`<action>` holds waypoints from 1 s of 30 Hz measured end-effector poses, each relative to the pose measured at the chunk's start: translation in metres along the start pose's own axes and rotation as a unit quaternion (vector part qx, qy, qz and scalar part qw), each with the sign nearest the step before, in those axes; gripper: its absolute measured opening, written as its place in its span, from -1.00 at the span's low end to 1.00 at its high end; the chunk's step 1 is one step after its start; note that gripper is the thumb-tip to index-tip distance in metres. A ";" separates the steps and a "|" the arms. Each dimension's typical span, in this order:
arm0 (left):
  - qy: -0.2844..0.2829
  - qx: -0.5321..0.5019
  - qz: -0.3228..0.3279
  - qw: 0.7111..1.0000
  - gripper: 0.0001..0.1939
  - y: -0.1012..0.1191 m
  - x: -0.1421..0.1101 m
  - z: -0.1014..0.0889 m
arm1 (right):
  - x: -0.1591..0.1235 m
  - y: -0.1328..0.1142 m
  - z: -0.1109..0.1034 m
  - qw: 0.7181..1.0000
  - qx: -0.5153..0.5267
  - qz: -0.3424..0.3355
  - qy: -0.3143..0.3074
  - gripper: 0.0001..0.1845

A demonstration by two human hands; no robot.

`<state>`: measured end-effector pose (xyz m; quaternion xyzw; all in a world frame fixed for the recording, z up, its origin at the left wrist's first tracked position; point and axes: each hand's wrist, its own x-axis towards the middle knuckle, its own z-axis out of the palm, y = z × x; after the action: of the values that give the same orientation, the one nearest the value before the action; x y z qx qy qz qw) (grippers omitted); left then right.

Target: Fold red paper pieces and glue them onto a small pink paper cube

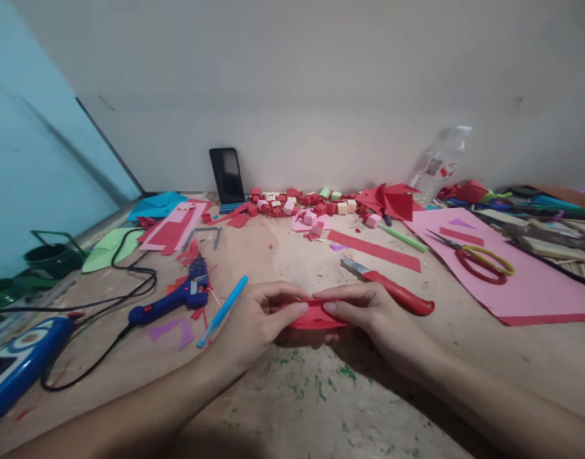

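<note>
Between both hands, a little above the table, is a small piece of red paper (pixel 315 317) with a fold along its upper edge. My left hand (pixel 268 310) pinches its left end between thumb and fingers. On the other end, my right hand (pixel 362 306) grips the paper in the same way, the two thumbs lying side by side on the near face. Fingers cover much of the paper's far side. A blue pen (pixel 223 311) lies beside my left hand. Just beyond my right hand rests a red-handled knife (pixel 392 287).
At left lie a blue glue gun (pixel 171 301) with a black cord and purple scraps. Behind, a phone (pixel 227 175) leans on the wall near several small paper cubes (pixel 292 205). To the right are scissors (pixel 483 258) on pink paper (pixel 526 290), and a plastic bottle (pixel 440 162).
</note>
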<state>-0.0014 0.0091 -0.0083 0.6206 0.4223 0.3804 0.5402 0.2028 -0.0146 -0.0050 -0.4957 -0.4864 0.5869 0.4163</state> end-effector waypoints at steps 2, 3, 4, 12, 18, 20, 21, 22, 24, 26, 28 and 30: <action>-0.004 0.009 0.009 1.000 -0.84 0.000 0.000 0.001 | 0.000 0.000 -0.001 1.000 -0.021 -0.008 0.015 -0.80; -0.005 0.013 0.012 1.000 -0.84 0.001 -0.001 0.002 | 0.000 0.000 -0.002 0.999 -0.031 -0.011 0.020 -0.81; -0.004 0.017 0.015 1.000 -0.83 0.001 -0.001 0.002 | 0.000 0.000 -0.003 0.999 -0.039 -0.014 0.022 -0.81; -0.015 0.101 0.037 0.994 -0.91 0.003 -0.006 0.006 | 0.001 0.003 -0.001 0.988 -0.133 -0.077 -0.017 -0.83; -0.006 0.145 0.050 0.988 -0.92 0.003 -0.009 0.006 | 0.001 0.010 0.001 0.983 -0.165 -0.073 -0.029 -0.86; -0.016 0.171 0.064 0.983 -0.92 0.003 -0.010 0.005 | 0.001 0.010 0.000 0.982 -0.177 -0.063 -0.028 -0.83; -0.023 0.179 0.069 0.981 -0.92 0.003 -0.010 0.005 | 0.001 0.009 0.000 0.981 -0.181 -0.064 -0.025 -0.82; -0.031 0.180 0.070 0.981 -0.91 0.004 -0.009 0.004 | 0.001 0.009 0.000 0.981 -0.182 -0.066 -0.024 -0.81; -0.043 0.160 0.062 0.984 -0.90 0.004 -0.008 0.004 | 0.001 0.007 0.000 0.984 -0.164 -0.063 -0.019 -0.82; -0.046 0.116 0.046 0.991 -0.93 0.004 -0.007 0.004 | 0.000 0.006 0.001 0.992 -0.121 -0.037 -0.019 -0.82; -0.050 0.063 0.023 0.996 -0.96 0.004 -0.005 0.005 | -0.001 0.005 0.002 0.997 -0.072 -0.004 -0.023 -0.79; -0.059 0.021 0.000 0.998 -0.95 0.005 -0.003 0.005 | -0.002 0.005 0.003 0.999 -0.046 0.004 -0.022 -0.78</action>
<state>0.0025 0.0039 -0.0042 0.6530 0.3976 0.3339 0.5514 0.2000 -0.0184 -0.0097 -0.5029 -0.5200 0.5766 0.3797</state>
